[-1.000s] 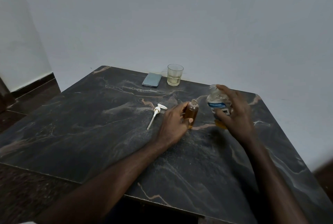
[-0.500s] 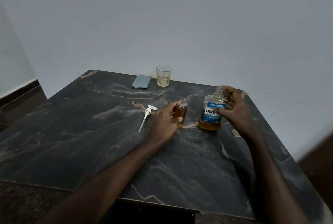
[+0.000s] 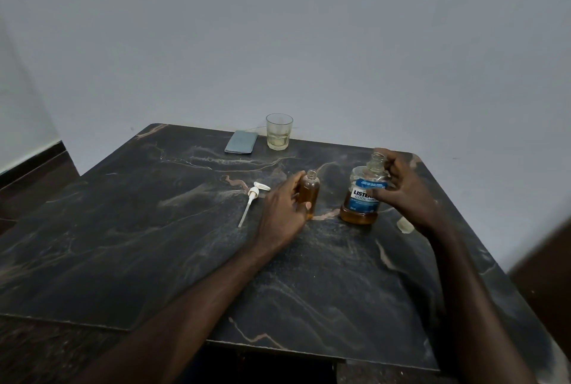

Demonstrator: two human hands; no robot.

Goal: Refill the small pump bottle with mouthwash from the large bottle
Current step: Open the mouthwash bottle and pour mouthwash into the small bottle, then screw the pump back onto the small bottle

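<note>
On the table (image 3: 154,244), the small pump bottle (image 3: 310,195) is standing upright left of the large bottle (image 3: 364,198), a gap between them. The left hand (image 3: 282,213) is gripping the former from its left, the right hand (image 3: 404,195) the latter from its right. The pump head (image 3: 251,198) is lying further left, a loose cap (image 3: 405,225) further right. A glass (image 3: 279,135) and, just left of it, a flat case (image 3: 241,142) are sitting at the far edge.
</note>
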